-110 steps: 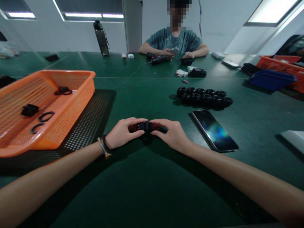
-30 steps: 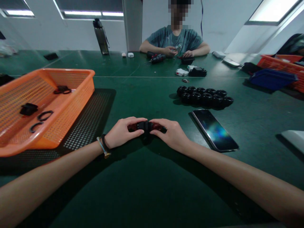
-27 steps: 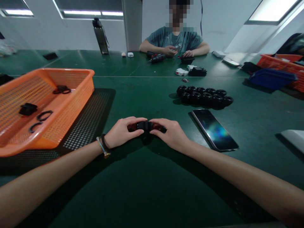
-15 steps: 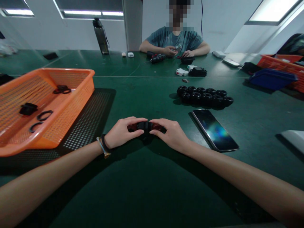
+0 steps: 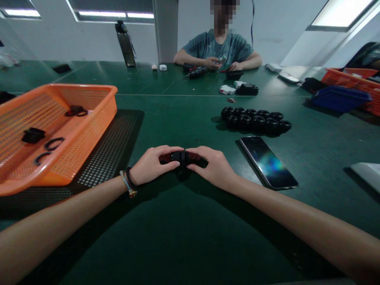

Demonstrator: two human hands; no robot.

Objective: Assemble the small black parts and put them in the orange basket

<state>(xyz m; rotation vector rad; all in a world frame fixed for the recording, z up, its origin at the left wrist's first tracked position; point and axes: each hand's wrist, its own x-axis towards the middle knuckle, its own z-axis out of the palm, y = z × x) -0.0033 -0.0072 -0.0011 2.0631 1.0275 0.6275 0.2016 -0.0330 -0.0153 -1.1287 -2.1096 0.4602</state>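
Note:
Between my two hands, low over the green table, is a small black part. My left hand pinches its left side between thumb and fingers, a bracelet and a dark band at the wrist. On the other side, the fingers and thumb of my right hand grip the same part. My fingertips nearly meet at its middle, and they hide some of its shape. Several black round parts stand together in two rows beyond my right hand.
An orange basket with black rings and parts is at left. A phone lies right of my right hand. Farther back are a blue bin, a power drill, a bottle and a seated person.

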